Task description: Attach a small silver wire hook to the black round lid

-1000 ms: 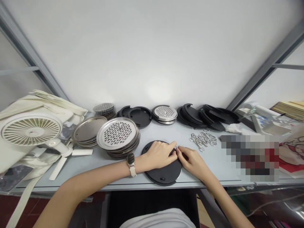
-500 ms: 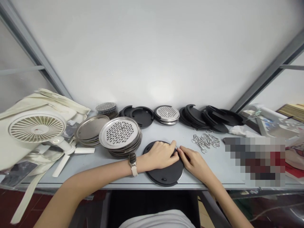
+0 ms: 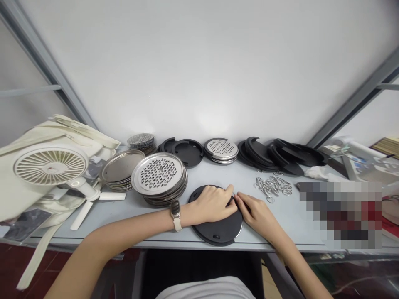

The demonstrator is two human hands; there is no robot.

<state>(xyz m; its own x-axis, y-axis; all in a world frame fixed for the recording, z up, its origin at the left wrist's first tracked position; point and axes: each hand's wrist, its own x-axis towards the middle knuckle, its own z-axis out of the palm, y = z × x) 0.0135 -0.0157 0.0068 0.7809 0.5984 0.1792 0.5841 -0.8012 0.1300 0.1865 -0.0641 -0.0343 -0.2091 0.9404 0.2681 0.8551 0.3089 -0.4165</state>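
Note:
A black round plate [image 3: 215, 228] lies on the table in front of me, with a thin silver rim along its lower right edge. My left hand [image 3: 215, 203] rests over its upper part, fingers curled on the plate and thumb bent inward near its right side. Beside it, my right hand [image 3: 255, 209] pinches at the plate's upper right edge. A thin bright bit of metal shows between the two hands; most of it is hidden by the fingers. To the right lies a loose pile of small metal ring clips [image 3: 273, 185].
Stacked metal grater discs [image 3: 160, 173] and plain metal discs [image 3: 122, 166] stand to the left. Black round holders [image 3: 188, 153] and another grater stack [image 3: 222, 148] line the wall, with more holders [image 3: 258, 151] rightward. A white fan [image 3: 51, 166] lies far left.
The view has shifted slightly, so things sit a little further right. Both hands keep nearly the same pose on the black plate.

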